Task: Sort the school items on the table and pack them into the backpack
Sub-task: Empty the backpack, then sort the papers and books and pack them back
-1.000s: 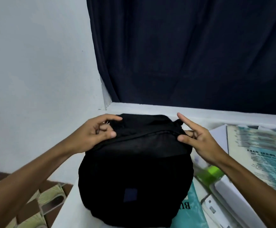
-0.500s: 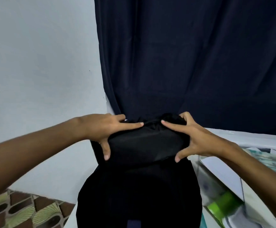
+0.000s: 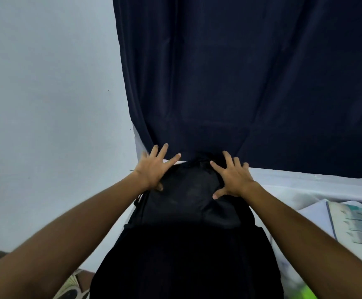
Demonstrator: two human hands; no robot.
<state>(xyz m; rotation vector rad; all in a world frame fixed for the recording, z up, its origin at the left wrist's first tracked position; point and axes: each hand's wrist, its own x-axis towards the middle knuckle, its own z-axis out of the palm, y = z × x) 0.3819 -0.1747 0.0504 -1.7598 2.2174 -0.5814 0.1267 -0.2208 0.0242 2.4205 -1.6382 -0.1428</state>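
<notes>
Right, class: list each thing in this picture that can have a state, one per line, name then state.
backpack: upright on the table, top pressed under both hands; open or zipped cannot be told.
left hand: fingers spread, pressing the backpack's top.
right hand: fingers spread, pressing the backpack's top.
book: lying flat on the table, closed, unpacked.
curtain: drawn, hanging behind the table.
</notes>
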